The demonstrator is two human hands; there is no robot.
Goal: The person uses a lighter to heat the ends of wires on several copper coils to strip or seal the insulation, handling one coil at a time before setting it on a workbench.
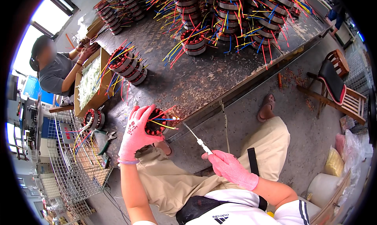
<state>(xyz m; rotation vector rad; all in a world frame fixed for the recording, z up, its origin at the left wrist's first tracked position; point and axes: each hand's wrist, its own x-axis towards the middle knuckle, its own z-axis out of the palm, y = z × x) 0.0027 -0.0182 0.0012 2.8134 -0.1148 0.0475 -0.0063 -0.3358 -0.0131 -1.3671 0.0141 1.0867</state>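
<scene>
My left hand [135, 132], in a pink glove, grips a motor stator [154, 127] at the table's near edge. The stator's open ring, with red and dark windings, faces me, and red, blue and yellow wires stick out to the right. My right hand [232, 169], also in a pink glove, is closed around a slim tool [203, 145] with a white handle and a thin metal shaft. The shaft points up and left toward the wire ends; whether it touches them I cannot tell. Green-handled pliers [105, 143] lie to the left of my left hand.
Stacked stators [188, 7] with loose wires fill the table's [176, 83] far side. A short stator stack [127, 66] and another stator [94, 119] stand left, near a carton [105, 70] of pale sleeves. A co-worker [59, 68] sits beyond. A wooden chair [337, 89] stands right.
</scene>
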